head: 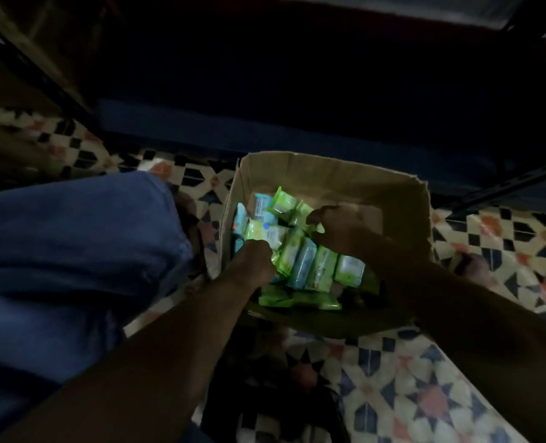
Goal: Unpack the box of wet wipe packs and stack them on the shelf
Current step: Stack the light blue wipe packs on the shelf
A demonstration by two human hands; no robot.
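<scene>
An open cardboard box (pixel 335 177) sits on the patterned floor and holds several green and light-blue wet wipe packs (pixel 316 266). Both of my hands are inside it. My left hand (pixel 254 259) is closed around a green pack (pixel 265 233) at the box's left side. My right hand (pixel 348 230) reaches in from the right, its fingers curled over packs near the middle; its grip is partly hidden. The dark shelf (pixel 265 123) runs behind the box, its inside too dark to read.
My knee in blue trousers (pixel 73 251) fills the left side, close to the box. Patterned tiles (pixel 425 394) cover the floor around. A dark metal shelf upright (pixel 505 187) slants at the right.
</scene>
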